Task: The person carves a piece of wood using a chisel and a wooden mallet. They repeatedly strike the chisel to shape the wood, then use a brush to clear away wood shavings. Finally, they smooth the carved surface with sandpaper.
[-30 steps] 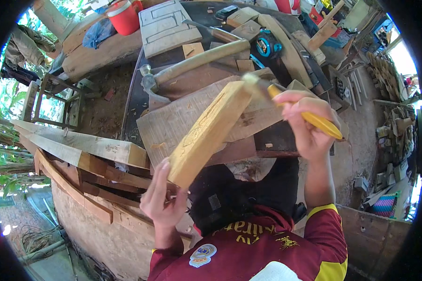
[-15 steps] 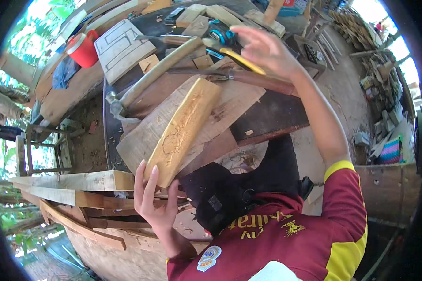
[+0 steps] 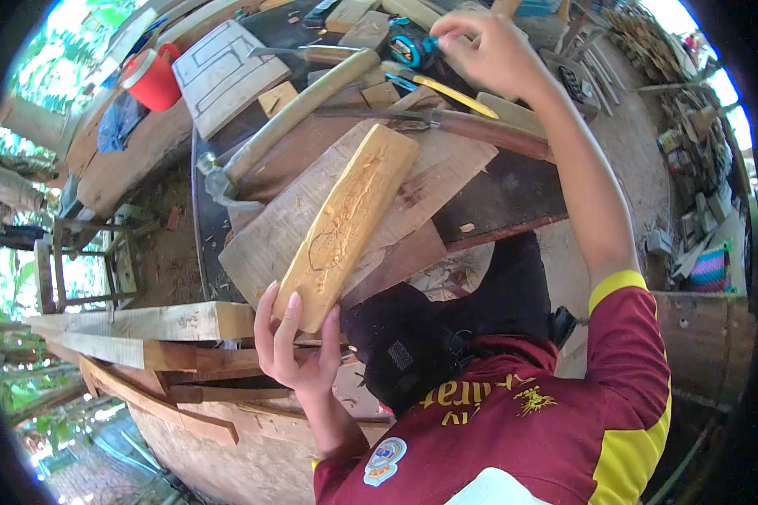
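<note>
My left hand [image 3: 301, 349] grips the lower end of a yellowish wooden block [image 3: 349, 227], thumb on one side and fingers on the other. The block has a rough, chipped hollow along its top face and a pencilled curve. Under it lies a wide, flat board [image 3: 446, 172] on the dark workbench. My right hand [image 3: 497, 55] is raised over the far right of the bench, empty, with fingers apart and partly bent. Close to its fingertips is a blue and black tape measure [image 3: 411, 49]. A yellow-handled tool [image 3: 455, 95] lies below that hand.
A hammer [image 3: 290, 118] lies left of the board, and a wooden-handled saw or blade [image 3: 493, 135] beyond it. A chisel [image 3: 324, 54], a board with drawn lines [image 3: 227, 76] and a red jug [image 3: 152, 80] stand farther off. Stacked planks [image 3: 143, 324] jut in at the left.
My right hand's fingers have bent more, near the tape measure. My left hand keeps its hold on the block. The whole scene has shifted slightly to the right.
</note>
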A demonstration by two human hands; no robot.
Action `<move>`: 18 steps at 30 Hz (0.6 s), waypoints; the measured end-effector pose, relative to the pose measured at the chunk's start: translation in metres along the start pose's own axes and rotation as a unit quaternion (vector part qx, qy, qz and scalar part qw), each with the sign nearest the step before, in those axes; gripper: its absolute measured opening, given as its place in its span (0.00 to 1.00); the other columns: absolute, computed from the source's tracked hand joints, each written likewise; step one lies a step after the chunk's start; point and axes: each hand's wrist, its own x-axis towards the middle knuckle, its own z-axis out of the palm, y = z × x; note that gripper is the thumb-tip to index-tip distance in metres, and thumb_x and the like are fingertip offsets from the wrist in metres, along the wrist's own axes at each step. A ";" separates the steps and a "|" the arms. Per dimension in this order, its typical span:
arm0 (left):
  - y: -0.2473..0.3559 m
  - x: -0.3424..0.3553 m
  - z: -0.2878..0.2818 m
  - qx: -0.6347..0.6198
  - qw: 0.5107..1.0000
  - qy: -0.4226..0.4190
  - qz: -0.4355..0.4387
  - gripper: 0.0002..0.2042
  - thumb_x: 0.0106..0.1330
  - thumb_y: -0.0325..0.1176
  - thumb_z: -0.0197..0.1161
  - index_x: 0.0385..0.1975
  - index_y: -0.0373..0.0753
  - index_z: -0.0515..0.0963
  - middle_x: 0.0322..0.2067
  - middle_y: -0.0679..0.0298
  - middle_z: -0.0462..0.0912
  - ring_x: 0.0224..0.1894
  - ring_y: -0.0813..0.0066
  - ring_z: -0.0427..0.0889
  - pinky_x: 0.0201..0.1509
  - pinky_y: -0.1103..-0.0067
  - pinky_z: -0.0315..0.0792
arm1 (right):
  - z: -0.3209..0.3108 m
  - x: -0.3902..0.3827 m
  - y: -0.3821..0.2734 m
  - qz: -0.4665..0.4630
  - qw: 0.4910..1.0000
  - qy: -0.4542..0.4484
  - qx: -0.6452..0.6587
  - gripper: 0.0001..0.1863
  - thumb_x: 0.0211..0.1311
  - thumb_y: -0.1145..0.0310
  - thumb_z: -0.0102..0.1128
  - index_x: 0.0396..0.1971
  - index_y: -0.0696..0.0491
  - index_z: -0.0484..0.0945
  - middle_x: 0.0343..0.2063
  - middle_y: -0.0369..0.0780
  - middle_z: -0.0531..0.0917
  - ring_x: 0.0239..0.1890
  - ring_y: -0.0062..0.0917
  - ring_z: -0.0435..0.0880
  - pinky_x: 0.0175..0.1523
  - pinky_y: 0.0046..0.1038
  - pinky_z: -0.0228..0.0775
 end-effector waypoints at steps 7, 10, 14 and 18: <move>-0.011 -0.004 0.008 0.002 0.999 0.031 0.041 0.21 0.50 0.28 0.75 0.46 0.35 0.80 0.51 0.44 0.79 0.50 0.48 0.81 0.51 0.63 0.77 | -0.054 -0.016 0.142 0.140 0.979 0.018 -0.144 0.16 0.58 0.65 0.65 0.43 0.60 0.81 0.39 0.45 0.86 0.42 0.29 0.85 0.50 0.30 0.75; -0.011 -0.003 0.007 0.028 0.998 0.033 0.050 0.21 0.50 0.28 0.75 0.46 0.35 0.80 0.51 0.44 0.79 0.50 0.48 0.81 0.52 0.63 0.77 | -0.065 -0.040 0.151 0.182 0.977 -0.019 -0.108 0.23 0.54 0.54 0.70 0.38 0.60 0.83 0.33 0.46 0.86 0.37 0.30 0.86 0.46 0.30 0.76; -0.011 -0.003 0.007 0.020 0.998 0.032 0.051 0.22 0.49 0.28 0.75 0.46 0.35 0.80 0.50 0.44 0.79 0.51 0.47 0.80 0.55 0.61 0.76 | -0.064 -0.053 0.134 0.226 0.973 -0.036 -0.038 0.33 0.54 0.43 0.69 0.40 0.63 0.82 0.36 0.47 0.86 0.39 0.29 0.85 0.48 0.30 0.75; -0.014 0.000 0.009 0.029 0.996 0.041 0.069 0.22 0.48 0.31 0.77 0.46 0.39 0.81 0.50 0.44 0.79 0.41 0.56 0.83 0.34 0.75 0.75 | -0.048 -0.054 0.135 0.154 0.986 -0.041 -0.055 0.28 0.56 0.50 0.68 0.41 0.63 0.82 0.36 0.52 0.86 0.39 0.37 0.86 0.47 0.35 0.75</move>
